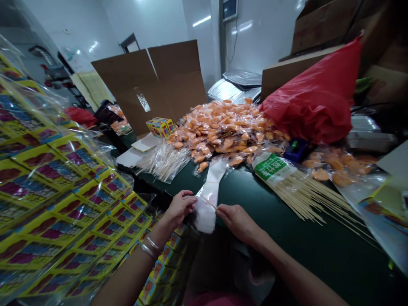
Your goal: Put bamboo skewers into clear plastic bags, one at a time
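The right hand [237,223] pinches 1 thin wooden skewer [208,202], fingertips together at its end; its long axis points up-left across 1 clear plastic sleeve [205,212], held by the left hand [180,207] with fingers closed, above the green tabletop [318,259]; beyond lie a bundle of skewers [302,197] and a heap of orange pieces [223,131]

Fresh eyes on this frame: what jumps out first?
A heap of orange pieces dominates the dark green table centre, a red plastic bag to its right. Yellow printed cards in clear film fill the left. Low centre, the left hand and right hand hold a thin stick against a white sleeve.
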Available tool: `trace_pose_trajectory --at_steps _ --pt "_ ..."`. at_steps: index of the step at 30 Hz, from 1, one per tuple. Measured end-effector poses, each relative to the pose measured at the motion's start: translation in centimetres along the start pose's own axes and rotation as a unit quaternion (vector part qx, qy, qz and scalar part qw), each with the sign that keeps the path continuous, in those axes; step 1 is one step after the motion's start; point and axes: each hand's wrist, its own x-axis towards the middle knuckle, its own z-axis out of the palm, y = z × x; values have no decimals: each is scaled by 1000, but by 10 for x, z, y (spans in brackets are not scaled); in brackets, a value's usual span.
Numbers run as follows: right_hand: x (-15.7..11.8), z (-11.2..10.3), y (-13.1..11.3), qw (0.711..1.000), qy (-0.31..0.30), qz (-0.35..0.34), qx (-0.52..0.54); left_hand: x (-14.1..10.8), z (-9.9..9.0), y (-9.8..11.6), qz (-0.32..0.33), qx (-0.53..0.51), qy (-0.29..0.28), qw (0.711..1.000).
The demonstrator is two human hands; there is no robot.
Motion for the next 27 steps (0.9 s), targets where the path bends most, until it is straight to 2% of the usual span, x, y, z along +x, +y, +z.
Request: trace_pose_trajectory --at_steps 5,9,15,20,24,27 --pt "4 2 -1 1000 -2 -10 25 -1 0 -1 -93 -52 -57 993" --pt "2 2 -1 998 5 -6 67 2 -1 2 -127 -63 -80 987" --pt "2 4 4 997 -8 -15 69 -1 -3 7 -134 -60 -92 985" --pt "5 4 12 999 -22 -15 29 -1 5 3 -120 -37 -90 988" --pt "4 -2 14 999 -16 -20 30 1 13 -1 -111 -33 -96 989" --pt "4 -8 13 998 -39 -45 26 1 14 0 -112 -43 -108 987"
